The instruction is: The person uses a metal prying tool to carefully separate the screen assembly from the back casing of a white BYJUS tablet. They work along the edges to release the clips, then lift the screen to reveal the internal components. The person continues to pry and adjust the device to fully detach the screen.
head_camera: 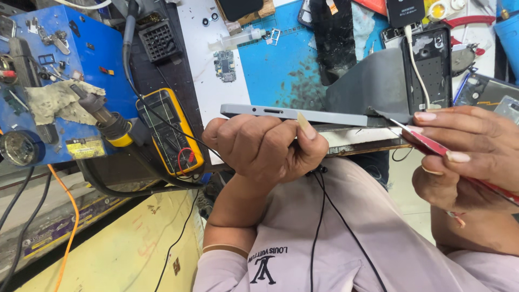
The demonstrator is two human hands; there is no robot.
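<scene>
A slim grey tablet is held edge-on over the bench front. My left hand grips its near edge from below, the thumb pressing on top. A grey panel rises from the tablet's right part. My right hand pinches a thin red plastic card, and the card's tip sits in the seam at the tablet's right corner, under that lifted panel.
A yellow multimeter and a soldering-tool handle lie left of my hand. On the blue mat behind are a small circuit board, a syringe, a black screen panel and an opened phone with a white cable.
</scene>
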